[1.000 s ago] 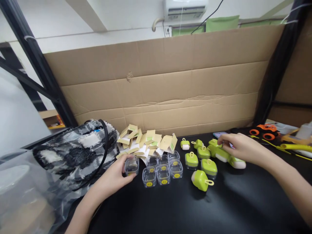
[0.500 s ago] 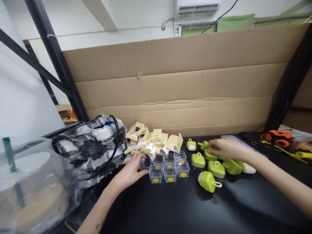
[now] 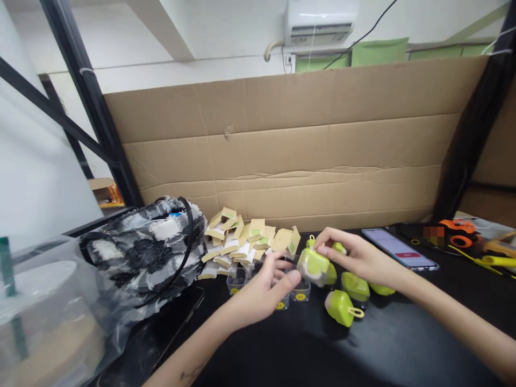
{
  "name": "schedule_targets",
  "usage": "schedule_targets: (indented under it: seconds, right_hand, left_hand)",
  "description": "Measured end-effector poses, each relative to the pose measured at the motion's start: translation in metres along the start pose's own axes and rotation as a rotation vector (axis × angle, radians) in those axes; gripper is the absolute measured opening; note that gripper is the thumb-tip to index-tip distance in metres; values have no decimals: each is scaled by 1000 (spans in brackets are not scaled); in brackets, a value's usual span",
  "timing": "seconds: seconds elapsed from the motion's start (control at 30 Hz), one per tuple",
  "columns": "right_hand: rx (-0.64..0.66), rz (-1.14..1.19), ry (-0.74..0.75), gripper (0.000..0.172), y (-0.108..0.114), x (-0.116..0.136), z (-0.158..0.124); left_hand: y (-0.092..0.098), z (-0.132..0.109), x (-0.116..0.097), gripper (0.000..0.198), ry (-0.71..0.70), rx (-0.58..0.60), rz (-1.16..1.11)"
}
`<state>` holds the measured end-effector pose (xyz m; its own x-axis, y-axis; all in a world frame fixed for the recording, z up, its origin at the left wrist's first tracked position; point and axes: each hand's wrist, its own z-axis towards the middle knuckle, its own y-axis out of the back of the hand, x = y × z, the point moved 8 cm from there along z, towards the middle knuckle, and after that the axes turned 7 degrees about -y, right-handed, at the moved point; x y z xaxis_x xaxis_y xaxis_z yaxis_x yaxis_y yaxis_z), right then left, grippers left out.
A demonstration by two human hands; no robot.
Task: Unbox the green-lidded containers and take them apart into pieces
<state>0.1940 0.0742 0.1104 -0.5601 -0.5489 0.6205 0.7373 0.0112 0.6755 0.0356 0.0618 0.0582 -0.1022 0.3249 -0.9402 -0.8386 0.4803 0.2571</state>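
Observation:
My right hand pinches a small lime-green lidded container at its top and holds it above the table. Its lower part looks clear and blurred. Close to its left side is my left hand, fingers apart and holding nothing that I can see. Beneath the left hand stand several clear square cups with yellow stickers, one clear cup at the left end and another clear cup by the thumb; the hand hides others. More lime-green containers lie to the right, among them a tipped container with a loop and a standing container.
Behind the cups lies a heap of small opened cardboard boxes. A black-and-white shaggy bag and a plastic-wrapped drink cup stand left. A phone and an orange toy vehicle lie right. Cardboard walls the back.
My right hand has lifted a lime-green container from the group and carried it left. My left hand has let go of the leftmost clear cup and moved right toward that container.

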Motion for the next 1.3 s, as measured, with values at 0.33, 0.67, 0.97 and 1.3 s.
schedule_targets:
  seconds: [0.33,0.67,0.97,1.3]
  right_hand:
    - [19,297,56,12,-35,14,-24]
    - [-248,269,63,16,13,-1,-1]
    - [-132,339,56,21,-25,7,-8]
    - [-415,-110,-83,11,58,-58,1]
  left_hand:
    - [-35,-11,25,49,96,70,-500]
    - [28,-15,6,38,-48,-185,-154]
    - [-28,18,10,47,1,-9,-201]
    - [67,-73,-2,44,-45,-220,404]
